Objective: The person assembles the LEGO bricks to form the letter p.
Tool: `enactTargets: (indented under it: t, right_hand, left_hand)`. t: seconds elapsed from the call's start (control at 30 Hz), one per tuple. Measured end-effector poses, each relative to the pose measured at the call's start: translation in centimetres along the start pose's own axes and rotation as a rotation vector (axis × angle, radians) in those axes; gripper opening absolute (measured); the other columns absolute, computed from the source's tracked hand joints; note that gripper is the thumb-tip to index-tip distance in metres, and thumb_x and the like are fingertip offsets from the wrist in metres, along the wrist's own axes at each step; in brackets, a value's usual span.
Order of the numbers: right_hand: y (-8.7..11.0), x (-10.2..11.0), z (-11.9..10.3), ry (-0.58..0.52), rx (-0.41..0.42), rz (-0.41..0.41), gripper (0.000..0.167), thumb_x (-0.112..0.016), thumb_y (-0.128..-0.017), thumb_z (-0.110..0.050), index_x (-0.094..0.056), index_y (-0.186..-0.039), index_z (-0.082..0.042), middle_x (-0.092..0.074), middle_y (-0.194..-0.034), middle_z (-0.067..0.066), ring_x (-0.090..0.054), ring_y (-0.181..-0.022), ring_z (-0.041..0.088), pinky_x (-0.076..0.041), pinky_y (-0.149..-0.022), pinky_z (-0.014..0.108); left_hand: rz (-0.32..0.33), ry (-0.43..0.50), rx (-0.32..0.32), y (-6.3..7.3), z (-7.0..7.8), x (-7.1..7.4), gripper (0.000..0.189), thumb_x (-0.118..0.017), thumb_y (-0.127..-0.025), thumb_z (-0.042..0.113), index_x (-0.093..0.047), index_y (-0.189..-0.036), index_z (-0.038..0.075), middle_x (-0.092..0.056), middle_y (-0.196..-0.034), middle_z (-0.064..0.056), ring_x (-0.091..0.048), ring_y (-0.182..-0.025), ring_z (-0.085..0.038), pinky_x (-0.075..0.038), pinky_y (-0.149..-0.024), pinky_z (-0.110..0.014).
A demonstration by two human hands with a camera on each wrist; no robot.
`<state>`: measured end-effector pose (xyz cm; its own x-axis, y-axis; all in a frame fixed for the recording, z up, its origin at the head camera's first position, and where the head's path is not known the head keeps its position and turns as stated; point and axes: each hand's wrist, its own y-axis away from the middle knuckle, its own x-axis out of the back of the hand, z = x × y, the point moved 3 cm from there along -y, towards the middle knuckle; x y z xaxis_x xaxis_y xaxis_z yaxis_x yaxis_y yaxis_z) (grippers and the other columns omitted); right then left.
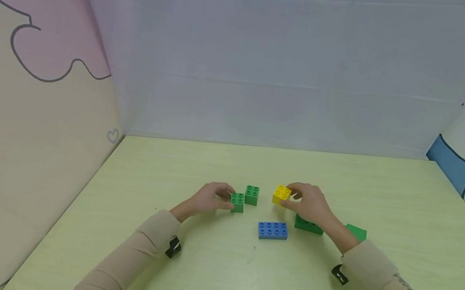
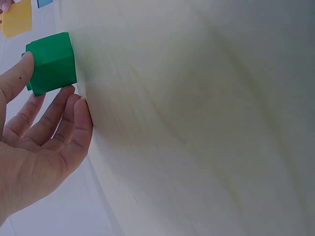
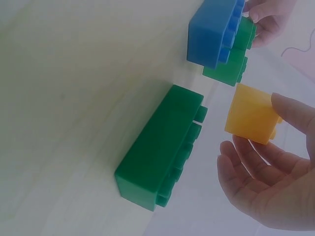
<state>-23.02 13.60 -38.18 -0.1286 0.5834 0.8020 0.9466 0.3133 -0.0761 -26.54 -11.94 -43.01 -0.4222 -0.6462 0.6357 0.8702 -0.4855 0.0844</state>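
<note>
My left hand point(image 1: 212, 197) pinches a small green building block point(image 1: 237, 203) between thumb and fingertips, as the left wrist view of that block point(image 2: 53, 64) also shows. A second small green block point(image 1: 251, 195) stands just behind it to the right. In my right hand point(image 1: 310, 202) a small yellow block point(image 1: 281, 195) is pinched, its studs facing up. From the right wrist, the yellow block point(image 3: 252, 114) shows with the thumb on one side and fingertips on the other. A long blue block point(image 1: 273, 231) lies in front, between the two hands.
A long green block point(image 1: 309, 224) lies under my right wrist, partly hidden. Beyond the forearm, another green piece point(image 1: 356, 232) shows beside the sleeve. The pale table point(image 1: 212, 282) ends at a hanging grey-white cloth point(image 1: 279, 72) behind, with patterned panels at both sides.
</note>
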Motion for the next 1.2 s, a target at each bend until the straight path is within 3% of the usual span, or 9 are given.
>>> enactTargets:
  t: [1.2]
  right_hand:
    - [-0.8,-0.3,-1.4,-0.003,-0.004,-0.014,0.041,-0.068,-0.081,-0.018,-0.058,-0.113,0.005,-0.062,-0.104,0.017,-0.056,-0.090,0.031,-0.046,-0.075,0.041]
  left_hand:
    - [0.002,-0.004,0.020,0.1,-0.1,0.1,0.035,-0.069,-0.081,0.016,-0.060,-0.113,0.007,-0.062,-0.101,-0.004,-0.056,-0.098,-0.021,-0.044,-0.085,-0.039]
